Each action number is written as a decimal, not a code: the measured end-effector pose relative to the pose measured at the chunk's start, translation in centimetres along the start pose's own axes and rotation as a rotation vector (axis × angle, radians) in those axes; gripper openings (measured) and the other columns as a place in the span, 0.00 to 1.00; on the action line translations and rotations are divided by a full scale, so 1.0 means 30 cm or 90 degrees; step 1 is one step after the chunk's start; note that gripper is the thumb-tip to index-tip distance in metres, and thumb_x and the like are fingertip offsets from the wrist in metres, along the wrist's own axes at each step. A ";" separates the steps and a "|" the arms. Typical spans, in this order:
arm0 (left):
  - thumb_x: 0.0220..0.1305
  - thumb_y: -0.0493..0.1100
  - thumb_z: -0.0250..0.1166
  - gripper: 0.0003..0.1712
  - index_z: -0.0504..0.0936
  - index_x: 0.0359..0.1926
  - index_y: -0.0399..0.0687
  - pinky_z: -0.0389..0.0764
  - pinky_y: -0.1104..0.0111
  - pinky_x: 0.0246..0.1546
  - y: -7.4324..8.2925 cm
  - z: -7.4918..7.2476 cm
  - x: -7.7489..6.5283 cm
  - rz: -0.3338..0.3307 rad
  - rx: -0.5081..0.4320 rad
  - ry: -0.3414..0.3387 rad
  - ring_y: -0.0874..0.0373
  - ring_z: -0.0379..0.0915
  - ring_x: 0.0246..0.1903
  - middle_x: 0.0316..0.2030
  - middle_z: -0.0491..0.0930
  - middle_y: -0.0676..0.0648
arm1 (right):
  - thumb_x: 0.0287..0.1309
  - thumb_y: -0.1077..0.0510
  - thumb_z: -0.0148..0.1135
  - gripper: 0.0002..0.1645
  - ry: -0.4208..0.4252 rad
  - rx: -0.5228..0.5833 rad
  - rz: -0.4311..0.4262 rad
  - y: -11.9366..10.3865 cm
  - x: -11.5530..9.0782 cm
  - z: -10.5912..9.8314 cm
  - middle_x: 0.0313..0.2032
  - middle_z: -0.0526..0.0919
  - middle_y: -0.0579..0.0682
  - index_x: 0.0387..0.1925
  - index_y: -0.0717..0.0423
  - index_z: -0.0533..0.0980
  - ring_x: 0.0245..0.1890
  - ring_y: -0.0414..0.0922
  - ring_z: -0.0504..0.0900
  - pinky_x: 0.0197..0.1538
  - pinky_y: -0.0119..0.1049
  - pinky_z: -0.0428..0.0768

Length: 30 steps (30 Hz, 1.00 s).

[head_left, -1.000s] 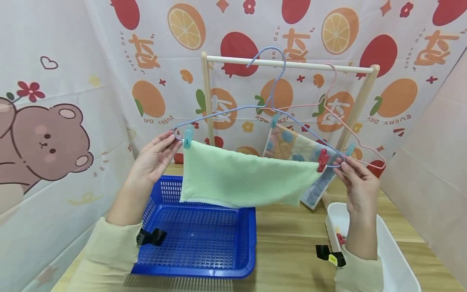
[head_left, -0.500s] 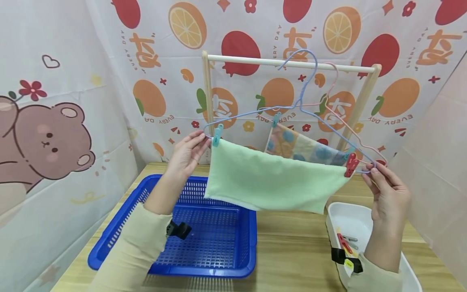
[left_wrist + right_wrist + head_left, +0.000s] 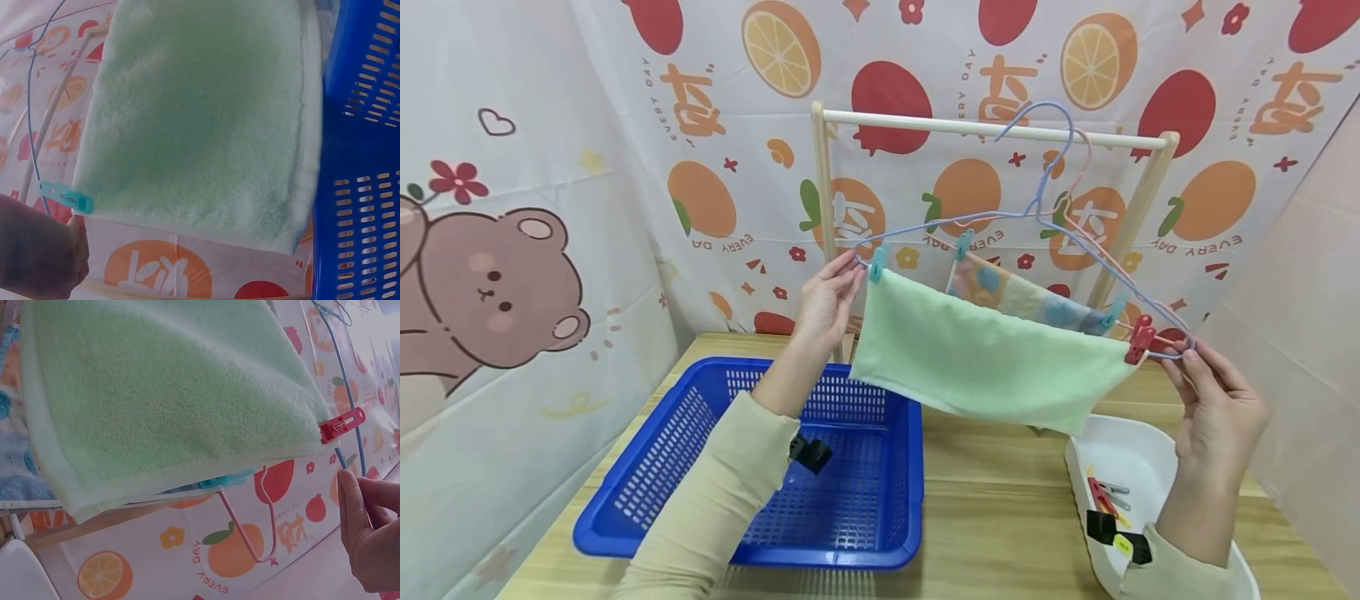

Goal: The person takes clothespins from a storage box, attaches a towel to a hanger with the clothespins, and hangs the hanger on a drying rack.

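Note:
A blue hanger [image 3: 940, 223] is held up by its two lower corners in front of the rack. My left hand [image 3: 826, 302] pinches its left corner, and my right hand [image 3: 1221, 412] pinches the right one. From its bottom bar hangs a light green towel [image 3: 992, 354], fixed by a teal clothespin [image 3: 878, 262] on the left and a red clothespin [image 3: 1141, 339] on the right. The hanger's hook [image 3: 1051, 107] overlaps the rack's rail in the head view. In the right wrist view, thumb and fingers [image 3: 369, 531] meet at the blue wire beside the red clothespin.
A wooden rack with a white rail [image 3: 910, 122] stands behind, carrying a pink hanger [image 3: 1084, 167] with a patterned towel [image 3: 992, 283]. A blue basket [image 3: 917, 500] is on the table at left. At right, a white tray [image 3: 1142, 442] holds several clothespins [image 3: 1102, 500].
Both hands have carried the blue hanger and green towel to the right, with the right side now hanging lower. The hook has shifted along the rail toward the pink hanger.

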<state>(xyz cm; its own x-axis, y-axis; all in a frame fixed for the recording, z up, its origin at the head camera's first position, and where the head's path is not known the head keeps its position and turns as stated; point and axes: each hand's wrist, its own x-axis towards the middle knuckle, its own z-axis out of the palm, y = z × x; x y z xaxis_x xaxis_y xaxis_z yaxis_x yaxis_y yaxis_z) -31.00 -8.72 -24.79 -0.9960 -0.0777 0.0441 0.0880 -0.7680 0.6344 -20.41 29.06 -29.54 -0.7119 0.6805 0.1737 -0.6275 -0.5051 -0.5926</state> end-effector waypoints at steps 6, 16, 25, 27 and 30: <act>0.67 0.24 0.42 0.23 0.61 0.63 0.30 0.66 0.72 0.53 -0.027 0.006 0.028 0.019 0.017 -0.057 0.50 0.60 0.60 0.62 0.60 0.35 | 0.37 0.76 0.69 0.24 0.003 0.012 -0.011 -0.004 -0.007 0.008 0.37 0.80 0.64 0.43 0.76 0.76 0.34 0.53 0.83 0.32 0.38 0.78; 0.69 0.27 0.41 0.25 0.55 0.66 0.30 0.59 0.67 0.59 -0.046 0.002 0.075 0.022 0.072 -0.111 0.49 0.55 0.63 0.64 0.56 0.36 | 0.39 0.77 0.67 0.23 -0.012 0.027 -0.018 0.004 -0.009 0.022 0.37 0.80 0.64 0.43 0.76 0.76 0.34 0.54 0.83 0.32 0.37 0.78; 0.70 0.29 0.38 0.26 0.49 0.67 0.29 0.56 0.68 0.60 -0.015 -0.001 0.119 0.030 0.044 -0.158 0.51 0.50 0.65 0.67 0.50 0.37 | 0.39 0.74 0.69 0.25 -0.036 0.008 0.000 -0.003 0.010 0.086 0.41 0.80 0.63 0.45 0.73 0.76 0.37 0.53 0.82 0.32 0.36 0.78; 0.70 0.29 0.37 0.26 0.48 0.67 0.30 0.56 0.68 0.60 -0.009 0.002 0.128 0.026 0.027 -0.163 0.51 0.50 0.65 0.67 0.49 0.37 | 0.39 0.73 0.69 0.25 -0.038 0.012 0.006 -0.006 0.017 0.102 0.41 0.80 0.63 0.45 0.73 0.77 0.37 0.53 0.82 0.32 0.36 0.78; 0.70 0.29 0.36 0.26 0.48 0.68 0.30 0.56 0.69 0.60 -0.004 0.002 0.138 0.022 0.009 -0.171 0.52 0.49 0.65 0.68 0.47 0.37 | 0.39 0.73 0.69 0.25 -0.044 0.014 0.010 -0.009 0.027 0.121 0.41 0.80 0.63 0.45 0.72 0.77 0.37 0.52 0.82 0.33 0.35 0.78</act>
<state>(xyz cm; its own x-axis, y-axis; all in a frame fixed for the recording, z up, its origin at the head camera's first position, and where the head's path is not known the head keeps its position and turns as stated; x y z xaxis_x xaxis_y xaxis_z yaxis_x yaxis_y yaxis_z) -35.14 -8.92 -24.63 -0.9611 0.0694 0.2673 0.1231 -0.7587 0.6397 -21.96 27.82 -26.39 -0.7412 0.6344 0.2192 -0.6222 -0.5270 -0.5789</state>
